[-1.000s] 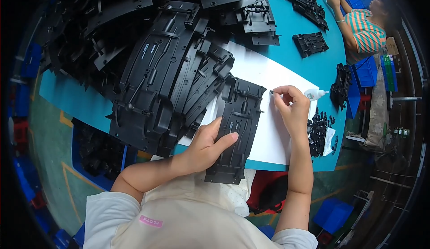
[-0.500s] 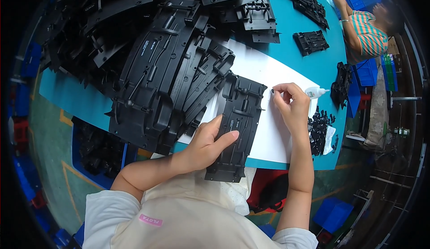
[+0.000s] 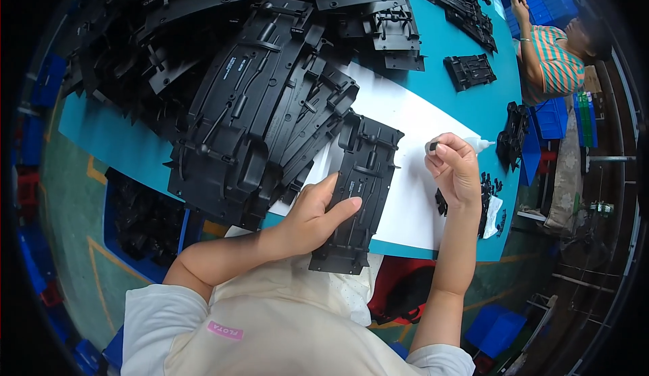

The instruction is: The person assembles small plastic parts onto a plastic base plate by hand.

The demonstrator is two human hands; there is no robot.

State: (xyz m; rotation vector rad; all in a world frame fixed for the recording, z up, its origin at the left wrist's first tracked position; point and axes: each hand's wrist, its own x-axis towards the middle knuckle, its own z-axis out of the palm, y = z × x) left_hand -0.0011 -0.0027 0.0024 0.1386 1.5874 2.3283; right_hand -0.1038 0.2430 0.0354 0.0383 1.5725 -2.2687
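Note:
My left hand grips a black plastic chassis plate by its left edge, thumb lying across its face. The plate is tilted, with moulded rods and raised blocks on it. To its right my right hand is raised over the white sheet, pinching a small black plastic part between thumb and fingertips. The part is apart from the plate, and its exact shape is too small to tell. Behind the right hand a white squeeze bottle lies partly hidden, its nozzle pointing right.
Stacked black chassis plates crowd the left and far side of the teal table. Small black parts lie right of my wrist. A blue bin of black parts stands lower left. A co-worker in a striped shirt is at the far right.
My right hand has moved right, away from the plate, and turned so its palm side shows, bringing the small black part along. My left hand and the plate have hardly moved.

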